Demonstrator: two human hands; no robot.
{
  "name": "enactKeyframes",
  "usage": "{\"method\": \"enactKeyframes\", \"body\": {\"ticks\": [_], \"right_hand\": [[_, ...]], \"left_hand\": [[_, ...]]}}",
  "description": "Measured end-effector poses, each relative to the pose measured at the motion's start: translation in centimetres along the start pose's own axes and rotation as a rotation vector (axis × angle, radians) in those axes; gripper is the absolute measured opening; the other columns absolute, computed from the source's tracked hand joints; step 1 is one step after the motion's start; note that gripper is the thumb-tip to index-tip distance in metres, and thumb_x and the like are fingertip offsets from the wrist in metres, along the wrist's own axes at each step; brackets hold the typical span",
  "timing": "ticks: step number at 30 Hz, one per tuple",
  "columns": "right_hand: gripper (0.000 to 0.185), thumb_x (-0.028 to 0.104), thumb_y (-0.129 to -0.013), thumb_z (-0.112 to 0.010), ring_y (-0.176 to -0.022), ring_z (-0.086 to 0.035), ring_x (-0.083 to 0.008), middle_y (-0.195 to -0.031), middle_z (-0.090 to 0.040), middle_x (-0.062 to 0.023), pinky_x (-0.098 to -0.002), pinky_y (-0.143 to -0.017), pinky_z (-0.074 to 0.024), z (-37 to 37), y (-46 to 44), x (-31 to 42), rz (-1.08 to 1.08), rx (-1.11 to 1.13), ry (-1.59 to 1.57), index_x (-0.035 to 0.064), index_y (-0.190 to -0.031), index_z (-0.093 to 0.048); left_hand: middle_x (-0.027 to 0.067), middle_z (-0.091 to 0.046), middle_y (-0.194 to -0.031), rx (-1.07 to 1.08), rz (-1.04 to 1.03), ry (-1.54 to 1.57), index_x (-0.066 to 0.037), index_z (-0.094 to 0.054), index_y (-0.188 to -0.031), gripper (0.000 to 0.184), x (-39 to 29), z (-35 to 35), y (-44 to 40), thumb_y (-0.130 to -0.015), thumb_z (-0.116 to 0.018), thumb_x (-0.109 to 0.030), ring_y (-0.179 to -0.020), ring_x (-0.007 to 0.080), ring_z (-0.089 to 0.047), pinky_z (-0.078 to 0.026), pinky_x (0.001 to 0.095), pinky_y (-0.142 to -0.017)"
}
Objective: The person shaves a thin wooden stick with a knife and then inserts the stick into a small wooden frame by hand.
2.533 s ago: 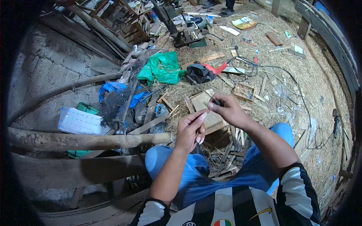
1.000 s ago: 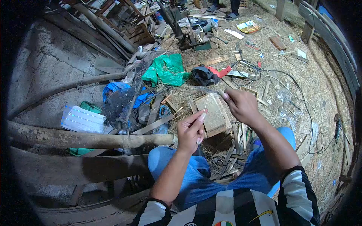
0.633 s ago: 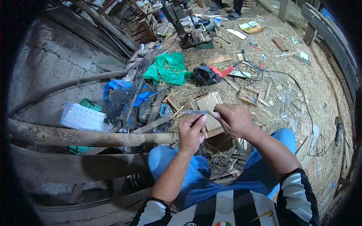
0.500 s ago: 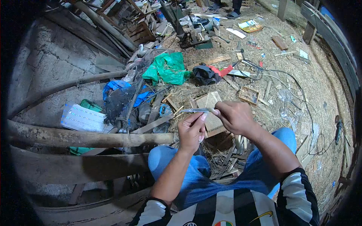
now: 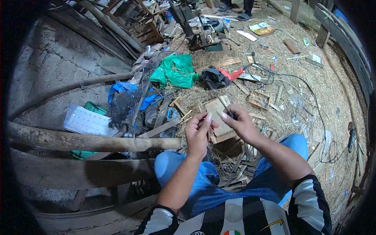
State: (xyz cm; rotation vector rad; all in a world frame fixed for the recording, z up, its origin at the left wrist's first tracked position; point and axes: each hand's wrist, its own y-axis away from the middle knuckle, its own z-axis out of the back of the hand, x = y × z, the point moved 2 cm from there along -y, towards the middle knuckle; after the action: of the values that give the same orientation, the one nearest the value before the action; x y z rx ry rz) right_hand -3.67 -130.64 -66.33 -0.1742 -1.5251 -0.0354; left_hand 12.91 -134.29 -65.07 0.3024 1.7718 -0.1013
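1. By the box's (image 5: 224, 128) left edge, your left hand (image 5: 200, 132) curls; its grip I cannot tell.
2. Your right hand (image 5: 240, 122) grasps the knife (image 5: 223, 103), toward the box's far edge.
3. Earlier across the left fingertips, it now seems clear of them.
4. Long axis: away from you, tip leftward.

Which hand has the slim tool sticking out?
The right hand: the slim tool juts forward past its fingers, away from the person. The left hand, close beside it, shows no such tool.
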Motion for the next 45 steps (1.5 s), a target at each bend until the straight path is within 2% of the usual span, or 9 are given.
{"method": "enactKeyframes", "body": {"ticks": [5, 6, 14, 21, 27, 32, 35, 38, 45], "right_hand": [[0.032, 0.032, -0.098, -0.066, -0.071, -0.054, -0.0064, -0.077, -0.060, -0.0007, -0.0254, -0.064, -0.0451, -2.1, 1.2, 0.2, -0.225, 0.082, -0.354, 0.0012, -0.090, -0.064], [0.028, 0.033, -0.096, -0.068, -0.062, -0.045, -0.0033, -0.073, -0.059, 0.0028, -0.0232, -0.054, -0.0322, -2.5, 1.3, 0.4, -0.196, 0.079, -0.373, 0.0049, -0.092, -0.064], [0.028, 0.032, -0.095, -0.071, -0.061, -0.047, -0.0029, -0.069, -0.058, 0.0041, -0.0229, -0.054, -0.0324, -1.0, 0.4, 0.4, -0.190, -0.007, -0.270, 0.0054, -0.087, -0.065], [0.032, 0.031, -0.097, -0.069, -0.060, -0.048, -0.0042, -0.065, -0.057, 0.0033, -0.0251, -0.054, -0.0370, 1.2, -1.1, -0.9, -0.109, -0.172, -0.197, 0.0032, -0.082, -0.065], [0.039, 0.038, -0.097, -0.067, -0.059, -0.041, -0.0040, -0.062, -0.048, 0.0050, -0.0262, -0.053, -0.0338, 3.8, -2.2, -0.1, -0.164, -0.133, -0.050, 0.0054, -0.075, -0.062], [0.041, 0.036, -0.096, -0.068, -0.063, -0.045, -0.0099, -0.065, -0.051, 0.0007, -0.0331, -0.058, -0.0396, 4.6, -2.7, -0.1, -0.042, -0.133, 0.109, 0.0009, -0.077, -0.061], [0.039, 0.038, -0.097, -0.064, -0.064, -0.052, -0.0169, -0.068, -0.057, -0.0063, -0.0368, -0.062, -0.0428, 4.6, -2.4, 1.6, 0.022, -0.105, 0.295, 0.0013, -0.085, -0.061], [0.029, 0.036, -0.100, -0.057, -0.069, -0.064, -0.0357, -0.075, -0.063, -0.0141, -0.0448, -0.062, -0.0471, 4.0, -1.1, 4.1, 0.111, -0.309, 0.430, 0.0077, -0.102, -0.059], [0.023, 0.033, -0.097, -0.057, -0.064, -0.065, -0.0338, -0.072, -0.062, -0.0115, -0.0468, -0.053, -0.0491, 0.8, 0.9, 2.6, 0.439, -0.042, 0.835, 0.0104, -0.093, -0.057]], "left_hand": [[0.0124, -0.073, -0.097, -0.098, -0.043, 0.103, -0.007, -0.057, -0.105, 0.016, 0.2, 0.1, -0.6, -0.099, -0.064, -0.020, -0.087, 0.0154, -0.069, -0.056, 0.0327, -0.076], [0.0133, -0.073, -0.099, -0.075, -0.057, 0.138, -0.008, -0.056, -0.104, 0.014, 0.2, 0.0, -0.6, -0.100, -0.063, -0.020, -0.088, 0.0167, -0.070, -0.056, 0.0339, -0.077], [0.0152, -0.072, -0.099, -0.100, -0.024, 0.160, -0.008, -0.056, -0.101, 0.012, -0.3, -0.2, -0.4, -0.101, -0.060, -0.019, -0.089, 0.0218, -0.071, -0.058, 0.0345, -0.077], [0.0110, -0.069, -0.079, -0.104, 0.009, 0.073, 0.003, -0.069, -0.102, 0.025, -1.0, 0.7, -0.2, -0.096, -0.061, -0.020, -0.074, 0.0211, -0.070, -0.058, 0.0335, -0.065], [0.0089, -0.066, -0.075, 0.164, 0.110, -0.077, 0.006, -0.071, -0.103, 0.027, -1.9, 0.6, 0.2, -0.094, -0.063, -0.018, -0.062, 0.0176, -0.062, -0.053, 0.0303, -0.057], [-0.0014, -0.058, -0.065, 0.280, 0.226, -0.307, 0.002, -0.074, -0.107, 0.022, -2.1, 0.8, 0.3, -0.092, -0.068, -0.013, -0.051, 0.0028, -0.047, -0.036, 0.0179, -0.046], [-0.0037, -0.057, -0.063, 0.309, 0.262, -0.327, 0.000, -0.075, -0.107, 0.020, -1.7, 1.0, 0.3, -0.093, -0.069, -0.013, -0.049, 0.0020, -0.045, -0.032, 0.0179, -0.043], [-0.0035, -0.058, -0.065, 0.205, 0.303, -0.214, -0.002, -0.075, -0.108, 0.022, -2.0, 0.6, 0.4, -0.093, -0.072, -0.018, -0.051, 0.0017, -0.045, -0.035, 0.0178, -0.046], [-0.0013, -0.059, -0.066, 0.122, 0.212, -0.049, -0.001, -0.074, -0.102, 0.015, -1.1, 1.0, 0.3, -0.094, -0.069, -0.013, -0.051, 0.0034, -0.049, -0.038, 0.0194, -0.043]]}}
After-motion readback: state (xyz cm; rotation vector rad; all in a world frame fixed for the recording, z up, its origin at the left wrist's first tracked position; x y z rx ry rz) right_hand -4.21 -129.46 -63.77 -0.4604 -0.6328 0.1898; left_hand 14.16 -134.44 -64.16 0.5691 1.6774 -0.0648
